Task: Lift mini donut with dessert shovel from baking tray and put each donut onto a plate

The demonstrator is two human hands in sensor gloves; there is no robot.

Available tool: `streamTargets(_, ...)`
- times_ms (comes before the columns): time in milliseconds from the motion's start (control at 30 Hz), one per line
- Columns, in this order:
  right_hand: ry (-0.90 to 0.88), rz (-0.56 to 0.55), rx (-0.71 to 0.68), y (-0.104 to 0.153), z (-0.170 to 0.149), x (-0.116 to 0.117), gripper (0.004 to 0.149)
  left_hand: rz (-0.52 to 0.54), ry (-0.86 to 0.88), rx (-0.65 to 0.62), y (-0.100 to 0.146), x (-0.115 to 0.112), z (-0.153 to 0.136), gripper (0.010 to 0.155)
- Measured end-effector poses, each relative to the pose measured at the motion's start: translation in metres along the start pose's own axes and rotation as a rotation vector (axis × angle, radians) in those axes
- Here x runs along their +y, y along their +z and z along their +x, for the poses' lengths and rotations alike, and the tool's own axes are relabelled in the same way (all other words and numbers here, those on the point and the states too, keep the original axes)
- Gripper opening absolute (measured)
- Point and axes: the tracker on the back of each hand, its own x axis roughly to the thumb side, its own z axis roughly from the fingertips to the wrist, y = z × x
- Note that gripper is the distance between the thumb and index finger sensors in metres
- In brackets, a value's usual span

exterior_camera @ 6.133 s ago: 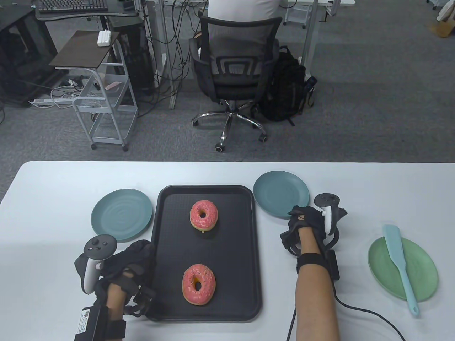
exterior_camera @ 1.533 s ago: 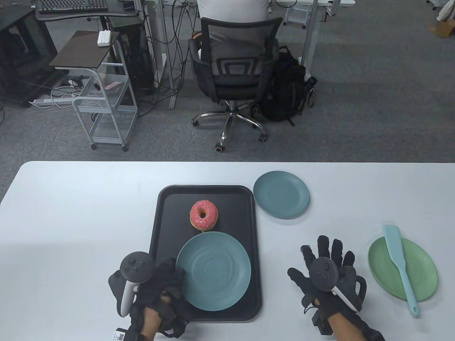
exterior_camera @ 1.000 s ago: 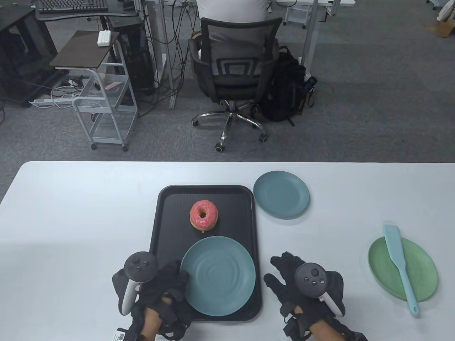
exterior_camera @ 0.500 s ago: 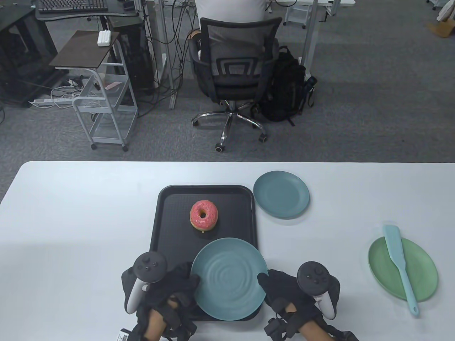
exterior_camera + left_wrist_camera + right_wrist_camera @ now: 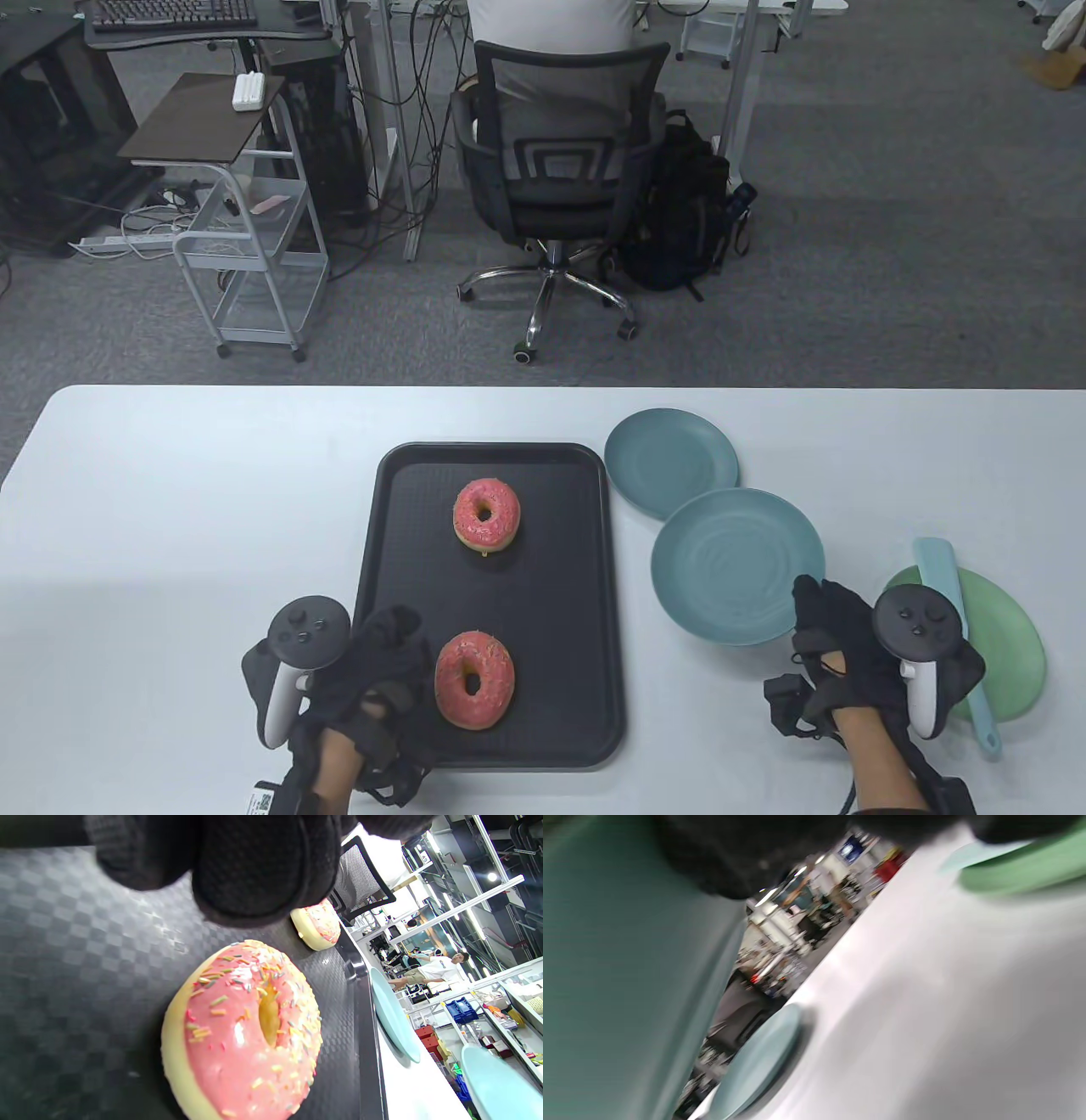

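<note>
Two pink-iced sprinkled donuts lie on the black baking tray (image 5: 551, 611): the far donut (image 5: 485, 514) and the near donut (image 5: 474, 679). My left hand (image 5: 382, 654) hangs over the tray's near left part beside the near donut, its fingers (image 5: 250, 870) loosely curled and holding nothing. To the right of the tray, my right hand (image 5: 827, 632) pinches the near rim of a teal plate (image 5: 738, 564). The pale blue dessert shovel (image 5: 937, 564) lies across a green plate (image 5: 1014, 645), partly hidden behind my right hand's tracker. The right wrist view is blurred.
A second teal plate (image 5: 670, 463) sits by the tray's far right corner, and the held plate overlaps its near edge. The white table (image 5: 170, 509) stretches left of the tray. Beyond the far edge, a person sits in an office chair (image 5: 556, 161).
The teal plate passed from my left hand to my right and moved right, off the tray, uncovering the near donut. My left hand let go and drew back left.
</note>
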Motion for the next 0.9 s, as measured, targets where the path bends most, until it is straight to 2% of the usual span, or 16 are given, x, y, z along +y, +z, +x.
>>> streamTargets(133, 0.097, -0.044, 0.094, -0.01, -0.012, -0.006, 0.044, -0.001, -0.006, 0.001, 0.0, 0.001, 0.001, 0.054)
streamTargets(367, 0.127, -0.037, 0.226, -0.026, -0.025, -0.001, 0.045, 0.001, -0.007, 0.013, 0.0, 0.002, -0.001, 0.054)
streamTargets(900, 0.205, 0.004, 0.31, -0.047, -0.041, 0.034, 0.044, -0.001, -0.016, 0.03, -0.002, 0.003, -0.003, 0.053)
